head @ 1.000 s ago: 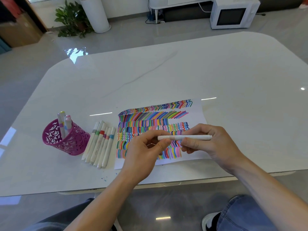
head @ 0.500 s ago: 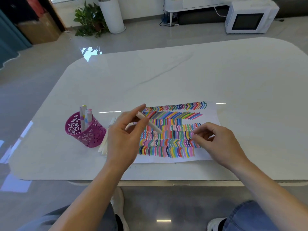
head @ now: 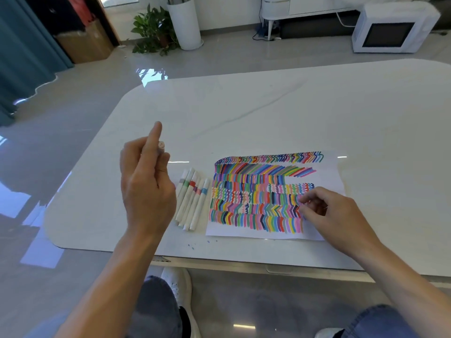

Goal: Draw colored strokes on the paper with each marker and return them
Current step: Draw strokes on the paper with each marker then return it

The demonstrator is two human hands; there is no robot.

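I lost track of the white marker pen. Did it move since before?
Yes. The white marker pen left the coloured paper and now sits upright in the left hand, left of the row of markers.

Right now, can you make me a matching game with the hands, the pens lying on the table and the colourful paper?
Things:
1. left hand
2. right hand
3. row of white markers with coloured bands
4. white paper sheet covered in coloured strokes

States:
A. lying side by side on the white table, left of the sheet
B. raised, grip closed on a white marker
C. flat on the table under a hand
D. fingertips resting on the sheet

Pairs: 1-B, 2-D, 3-A, 4-C
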